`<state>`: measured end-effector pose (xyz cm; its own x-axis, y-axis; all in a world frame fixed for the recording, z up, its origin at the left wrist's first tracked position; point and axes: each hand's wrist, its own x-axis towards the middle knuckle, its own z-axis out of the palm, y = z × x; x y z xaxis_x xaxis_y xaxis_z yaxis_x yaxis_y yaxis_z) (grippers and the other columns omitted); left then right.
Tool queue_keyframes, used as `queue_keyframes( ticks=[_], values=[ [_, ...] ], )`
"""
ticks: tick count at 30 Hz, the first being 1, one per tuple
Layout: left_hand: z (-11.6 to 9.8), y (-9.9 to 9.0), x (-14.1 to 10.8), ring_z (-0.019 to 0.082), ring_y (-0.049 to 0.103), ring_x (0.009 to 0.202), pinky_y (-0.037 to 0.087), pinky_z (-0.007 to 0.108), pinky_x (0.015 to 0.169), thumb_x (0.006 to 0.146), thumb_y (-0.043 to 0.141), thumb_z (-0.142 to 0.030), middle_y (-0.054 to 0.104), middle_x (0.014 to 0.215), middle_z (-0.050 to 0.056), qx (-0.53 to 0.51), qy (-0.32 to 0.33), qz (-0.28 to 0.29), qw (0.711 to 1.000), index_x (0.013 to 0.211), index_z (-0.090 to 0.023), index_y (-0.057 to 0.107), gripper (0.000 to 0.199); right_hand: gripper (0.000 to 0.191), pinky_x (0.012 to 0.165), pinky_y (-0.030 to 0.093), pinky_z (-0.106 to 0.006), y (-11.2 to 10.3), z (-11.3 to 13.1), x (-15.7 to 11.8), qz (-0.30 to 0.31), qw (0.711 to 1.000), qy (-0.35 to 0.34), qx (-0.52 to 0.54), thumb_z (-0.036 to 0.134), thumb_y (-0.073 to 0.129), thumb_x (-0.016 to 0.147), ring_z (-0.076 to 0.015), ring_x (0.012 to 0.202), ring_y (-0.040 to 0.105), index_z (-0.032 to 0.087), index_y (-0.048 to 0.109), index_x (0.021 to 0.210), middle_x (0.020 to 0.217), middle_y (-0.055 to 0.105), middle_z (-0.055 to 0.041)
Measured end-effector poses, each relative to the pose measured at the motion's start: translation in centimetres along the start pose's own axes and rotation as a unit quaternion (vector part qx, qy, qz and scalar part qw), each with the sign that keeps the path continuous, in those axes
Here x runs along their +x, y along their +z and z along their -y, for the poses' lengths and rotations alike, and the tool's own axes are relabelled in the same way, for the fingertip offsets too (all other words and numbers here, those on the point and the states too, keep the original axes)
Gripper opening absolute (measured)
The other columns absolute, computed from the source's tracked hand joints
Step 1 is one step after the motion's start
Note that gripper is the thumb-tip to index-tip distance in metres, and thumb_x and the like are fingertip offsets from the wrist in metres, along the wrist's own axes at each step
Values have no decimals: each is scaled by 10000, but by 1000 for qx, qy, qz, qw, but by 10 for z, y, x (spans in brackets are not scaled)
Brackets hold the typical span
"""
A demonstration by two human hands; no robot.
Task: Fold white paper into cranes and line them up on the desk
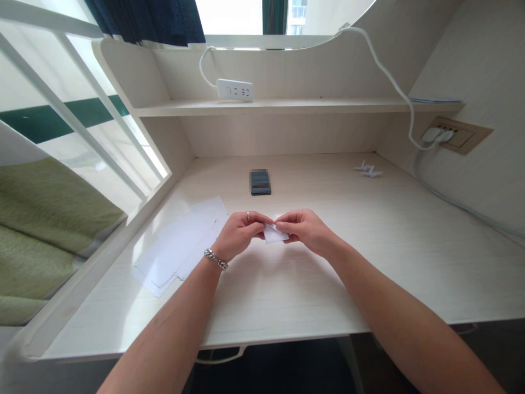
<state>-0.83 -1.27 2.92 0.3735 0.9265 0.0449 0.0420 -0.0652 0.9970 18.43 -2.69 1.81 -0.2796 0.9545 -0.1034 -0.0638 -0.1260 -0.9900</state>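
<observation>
A small folded piece of white paper [274, 234] is held between my two hands, a little above the middle of the desk. My left hand [241, 232], with a ring and a chain bracelet, pinches its left side between thumb and fingers. From the right, my right hand [303, 230] pinches the upper right side of the same paper. The thumbs lie on the near face; the fingertips behind are partly hidden. Two folded paper cranes [369, 169] sit at the back right of the desk.
White paper sheets [184, 241] lie spread left of my hands. A dark, blurred-out rectangular object [260, 181] lies beyond them. At the back is a shelf [295, 106] bearing a power strip [234, 90]. A white cable [389, 76] runs to the wall socket [459, 134] on the right.
</observation>
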Motion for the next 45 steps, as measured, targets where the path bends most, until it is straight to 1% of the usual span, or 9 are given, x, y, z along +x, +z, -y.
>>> queue_keyframes(
  ticks=[6, 12, 16, 20, 24, 30, 38, 41, 45],
  values=[
    [2, -1, 0, 160, 636, 710, 545, 306, 672, 722, 614, -180, 707, 790, 68, -69, -14, 1, 998, 804, -129, 749, 166, 274, 639, 535, -283, 1, 0, 1, -7, 1000, -7, -5, 382, 787, 675, -149, 699, 628, 156, 766, 828, 762, 691, -60],
    [0, 0, -2, 138, 616, 669, 521, 264, 628, 700, 768, -273, 703, 748, 63, 19, 20, 13, 1000, 838, -124, 744, 205, 255, 643, 530, -275, 2, 0, 1, -2, 1000, -13, -18, 375, 766, 702, -147, 711, 636, 155, 764, 829, 762, 699, -57],
    [2, 1, -1, 135, 612, 648, 513, 257, 596, 728, 761, -345, 694, 719, 59, 30, 11, 7, 999, 808, -123, 741, 237, 233, 649, 535, -274, 1, -1, 0, -3, 1000, -12, -28, 361, 749, 722, -156, 737, 646, 156, 760, 831, 777, 704, -60],
    [3, 1, 0, 139, 617, 651, 519, 263, 603, 716, 773, -353, 695, 728, 61, 26, 3, -14, 1000, 811, -116, 737, 258, 198, 678, 555, -297, 1, 0, 0, -5, 1000, -10, 10, 329, 731, 730, -173, 781, 658, 167, 765, 840, 845, 719, -74],
    [2, 1, 0, 146, 622, 673, 534, 281, 632, 702, 782, -361, 697, 741, 63, -8, -3, -44, 999, 821, -111, 730, 282, 201, 729, 570, -322, 2, 3, -1, -6, 998, -13, 55, 214, 706, 701, -191, 821, 671, 164, 773, 884, 878, 727, -85],
    [3, 1, 0, 140, 614, 650, 535, 275, 610, 692, 788, -357, 692, 715, 52, -4, 5, -41, 999, 803, -110, 734, 276, 163, 680, 571, -304, 5, 3, 0, -47, 998, -7, 32, 157, 705, 668, -177, 758, 671, 158, 771, 817, 809, 725, -73],
    [6, 0, 1, 140, 627, 645, 531, 263, 601, 684, 793, -314, 704, 712, 49, -6, 19, -45, 999, 794, -123, 739, 226, 157, 685, 579, -316, 4, 4, 0, -41, 996, 18, 77, 140, 660, 687, -193, 743, 687, 143, 765, 804, 789, 725, -91],
    [6, 1, 1, 140, 629, 636, 529, 259, 590, 697, 782, -317, 710, 711, 48, 21, 25, -37, 999, 794, -132, 742, 213, 134, 655, 572, -310, 5, 3, 1, -44, 997, 14, 69, 172, 651, 703, -188, 723, 672, 137, 758, 777, 749, 709, -83],
    [5, 3, 0, 139, 632, 629, 530, 256, 586, 712, 768, -321, 711, 704, 47, 49, 36, -25, 998, 794, -135, 741, 205, 201, 653, 542, -289, 5, 0, 0, -15, 1000, -8, 12, 324, 712, 737, -192, 787, 667, 150, 758, 826, 804, 716, -82]
  ],
)
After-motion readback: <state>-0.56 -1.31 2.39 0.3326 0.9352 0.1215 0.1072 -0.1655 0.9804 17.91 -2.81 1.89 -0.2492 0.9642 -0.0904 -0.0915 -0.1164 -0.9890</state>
